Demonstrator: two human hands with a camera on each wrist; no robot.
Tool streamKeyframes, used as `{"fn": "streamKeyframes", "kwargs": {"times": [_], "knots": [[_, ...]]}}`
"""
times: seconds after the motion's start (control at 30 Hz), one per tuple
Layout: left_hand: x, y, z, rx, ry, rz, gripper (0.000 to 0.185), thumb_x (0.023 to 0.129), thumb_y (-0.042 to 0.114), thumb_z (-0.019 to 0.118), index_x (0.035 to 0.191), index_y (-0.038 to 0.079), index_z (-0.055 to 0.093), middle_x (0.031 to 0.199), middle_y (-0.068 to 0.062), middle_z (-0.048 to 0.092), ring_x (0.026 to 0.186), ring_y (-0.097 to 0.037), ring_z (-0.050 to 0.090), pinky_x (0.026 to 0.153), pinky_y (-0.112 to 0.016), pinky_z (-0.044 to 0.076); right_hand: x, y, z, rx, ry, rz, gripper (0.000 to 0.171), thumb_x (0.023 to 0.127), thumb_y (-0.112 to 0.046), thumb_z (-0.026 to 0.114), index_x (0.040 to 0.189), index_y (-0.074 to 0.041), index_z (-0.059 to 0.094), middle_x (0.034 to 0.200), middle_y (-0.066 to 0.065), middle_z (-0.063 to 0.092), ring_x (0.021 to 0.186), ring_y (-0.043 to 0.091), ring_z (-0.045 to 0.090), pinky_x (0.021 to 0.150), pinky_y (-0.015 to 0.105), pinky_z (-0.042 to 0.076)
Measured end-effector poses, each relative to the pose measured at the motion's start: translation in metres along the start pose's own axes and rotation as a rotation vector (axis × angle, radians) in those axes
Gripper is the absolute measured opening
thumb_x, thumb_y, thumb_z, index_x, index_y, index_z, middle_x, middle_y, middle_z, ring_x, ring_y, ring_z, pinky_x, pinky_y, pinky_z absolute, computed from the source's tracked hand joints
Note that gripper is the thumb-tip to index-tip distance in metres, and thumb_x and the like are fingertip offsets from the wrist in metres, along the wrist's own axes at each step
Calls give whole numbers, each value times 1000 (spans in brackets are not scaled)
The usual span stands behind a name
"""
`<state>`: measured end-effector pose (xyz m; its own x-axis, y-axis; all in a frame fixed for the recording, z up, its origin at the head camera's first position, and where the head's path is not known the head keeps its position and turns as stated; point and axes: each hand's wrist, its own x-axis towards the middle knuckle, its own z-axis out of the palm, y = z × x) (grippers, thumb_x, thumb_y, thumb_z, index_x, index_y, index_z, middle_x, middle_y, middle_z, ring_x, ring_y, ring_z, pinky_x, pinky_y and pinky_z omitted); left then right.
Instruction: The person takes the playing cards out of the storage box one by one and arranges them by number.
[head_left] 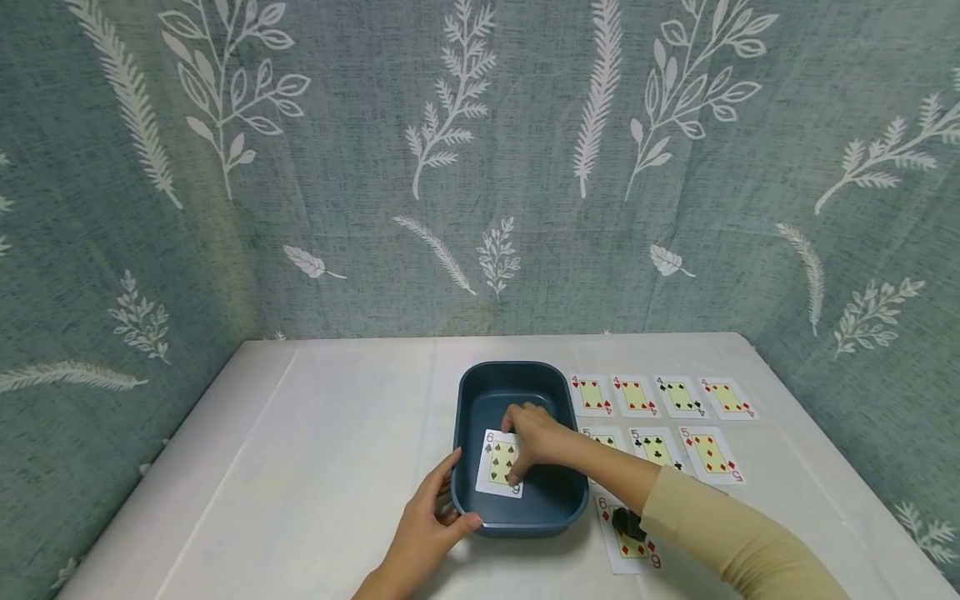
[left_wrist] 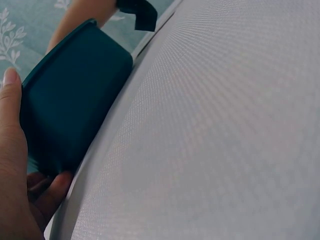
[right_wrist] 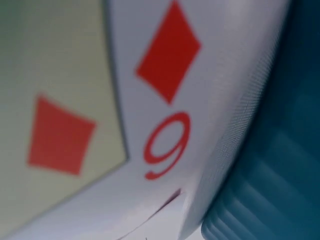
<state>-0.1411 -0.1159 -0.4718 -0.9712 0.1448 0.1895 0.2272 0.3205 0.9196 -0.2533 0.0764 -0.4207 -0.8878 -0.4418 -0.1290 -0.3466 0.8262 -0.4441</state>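
Teal tub (head_left: 517,517) sat on the bench (head_left: 315,467), and over its near left corner was a six of spades (head_left: 500,463). Right hand (head_left: 534,435) reached into the tub with its fingers (head_left: 514,477) pinching that card, probably to lift it clear of the rim. Left hand (head_left: 429,521) clasped the tub's near left corner, thumb on the rim, seemingly to steady it. Right of the tub lay rows of fours (head_left: 660,397) and fives (head_left: 678,452), and a six of diamonds (head_left: 628,533) under the forearm.
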Motion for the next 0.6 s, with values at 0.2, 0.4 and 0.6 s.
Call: {"fn": "streamKeyframes", "kwargs": {"times": [0.2,0.4,0.6], "knots": [[0,1,-1,21,2,-12,78,78,23,77,144,19,37,133,-10,49,110,-25,54,84,-25,53,1,2,3,43,2,-13,69,49,-21,95,102,-9,52,90,6,52,84,19,48,75,34,46],[0,0,0,6,-3,-3,77,78,21,77,144,19,37,132,-10,49,110,-24,55,83,-22,53,1,2,2,109,26,-37,61,54,-14,93,99,-8,52,89,6,54,80,19,50,72,33,49],[0,0,0,-3,-1,11,78,78,18,77,145,17,37,130,-11,50,110,-25,55,82,-21,53,0,2,0,184,72,-102,47,62,-4,87,94,-9,53,84,2,60,74,14,54,67,27,50]]}}
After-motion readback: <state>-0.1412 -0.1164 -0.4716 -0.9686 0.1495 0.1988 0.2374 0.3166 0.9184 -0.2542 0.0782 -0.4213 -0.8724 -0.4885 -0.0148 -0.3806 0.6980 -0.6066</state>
